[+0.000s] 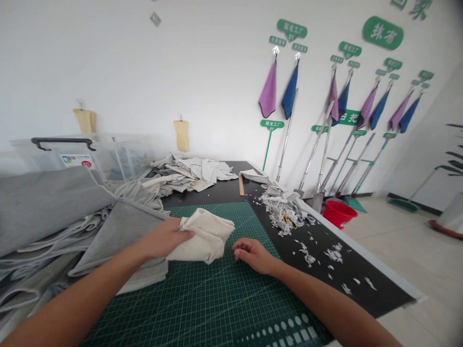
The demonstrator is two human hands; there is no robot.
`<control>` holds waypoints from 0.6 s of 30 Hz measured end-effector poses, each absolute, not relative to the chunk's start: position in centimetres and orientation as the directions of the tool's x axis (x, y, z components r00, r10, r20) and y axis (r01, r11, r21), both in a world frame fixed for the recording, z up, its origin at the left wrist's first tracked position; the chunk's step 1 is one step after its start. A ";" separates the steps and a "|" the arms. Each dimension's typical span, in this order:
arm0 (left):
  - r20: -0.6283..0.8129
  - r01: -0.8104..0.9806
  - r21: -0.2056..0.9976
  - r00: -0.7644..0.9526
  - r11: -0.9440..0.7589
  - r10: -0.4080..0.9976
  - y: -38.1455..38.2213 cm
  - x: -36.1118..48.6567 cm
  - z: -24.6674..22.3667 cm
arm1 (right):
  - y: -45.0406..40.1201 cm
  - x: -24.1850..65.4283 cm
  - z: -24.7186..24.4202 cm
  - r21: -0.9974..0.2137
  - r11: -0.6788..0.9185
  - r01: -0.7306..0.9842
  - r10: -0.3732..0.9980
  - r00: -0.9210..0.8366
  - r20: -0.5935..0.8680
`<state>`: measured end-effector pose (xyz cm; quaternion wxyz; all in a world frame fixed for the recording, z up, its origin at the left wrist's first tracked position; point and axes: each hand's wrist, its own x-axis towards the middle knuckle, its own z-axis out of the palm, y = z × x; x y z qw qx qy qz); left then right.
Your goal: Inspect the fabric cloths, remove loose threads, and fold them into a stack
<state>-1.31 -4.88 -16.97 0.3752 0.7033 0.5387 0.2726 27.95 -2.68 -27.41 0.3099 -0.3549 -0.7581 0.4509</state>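
Observation:
My left hand (164, 239) is closed on the left edge of a folded cream cloth (207, 236), thumb on top. The cloth is held above a green gridded cutting mat (202, 299). Just right of the cloth, my right hand (255, 255) is over the mat with its fingers loosely curled and the thumb a little apart. Nothing shows in it, and it does not touch the cloth. Grey fabric pieces (119, 231) lie in a heap by my left forearm, partly over the mat's left side.
A pile of pale fabric scraps (195, 172) lies at the back of the black table (361, 265). Shredded trimmings (278, 212) and scissors (289, 221) are at the right, near a wooden ruler (241, 184). A clear plastic box (97, 154) stands back left; a red bucket (338, 214) is on the floor.

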 end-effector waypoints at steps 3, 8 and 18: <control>0.003 0.409 0.912 0.079 -0.035 0.997 -4.2 -4.0 -16.5 | -2.9 27.8 -27.2 -0.892 0.350 0.288 0.826 -0.544 0.148; 0.134 0.151 0.985 -0.393 -0.080 0.910 -2.5 -9.7 -16.4 | -3.1 27.4 -26.8 -0.873 0.356 0.334 0.835 -0.534 0.137; 0.192 0.442 0.877 -0.679 0.186 0.708 -1.6 -14.8 -18.7 | -3.0 27.0 -27.1 -0.856 0.365 0.367 0.845 -0.516 0.139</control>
